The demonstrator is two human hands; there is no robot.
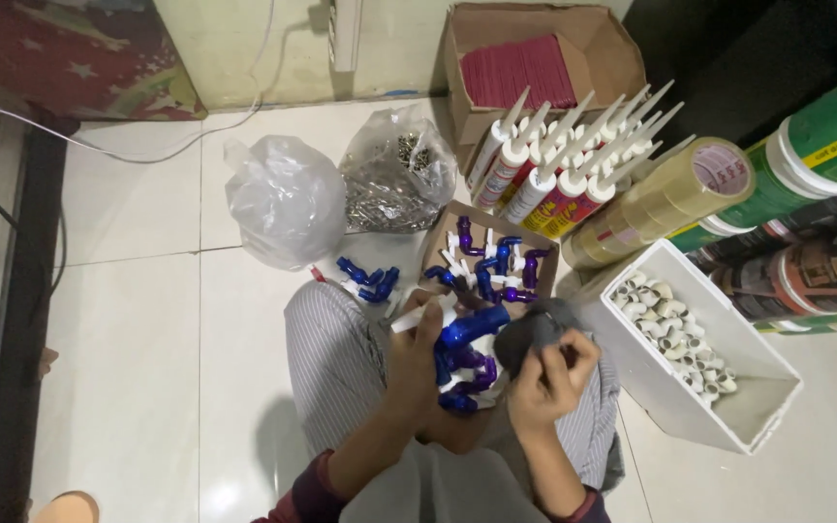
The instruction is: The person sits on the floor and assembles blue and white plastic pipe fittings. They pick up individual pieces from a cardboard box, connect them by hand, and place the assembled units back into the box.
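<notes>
Head view looks straight down at a person seated on the tiled floor (pixel 138 320), striped trouser legs spread, both hands meeting over the lap. The left hand (pixel 417 360) is clamped around a bundle of blue and purple plastic fittings (pixel 465 351), and one blue fitting (pixel 474 325) sticks out of the top of that grip with its long axis running low-left to high-right, its free end pointing toward the right hand. The right hand (pixel 552 380) is closed on a crumpled grey cloth (pixel 527 334), which lies just beside, and seems to touch, the raised end of that blue fitting; so the cloth sits to the right of the fitting and slightly above the bundle. Beyond the hands, a small cardboard box (pixel 546 254) holds more blue, purple and white fittings, with a few blue ones (pixel 368 281) loose on the floor to its left. A white tray (pixel 758 407) of pale short tubes stands to the right, sealant cartridges (pixel 559 160) and a tape roll (pixel 670 199) lie behind it.
</notes>
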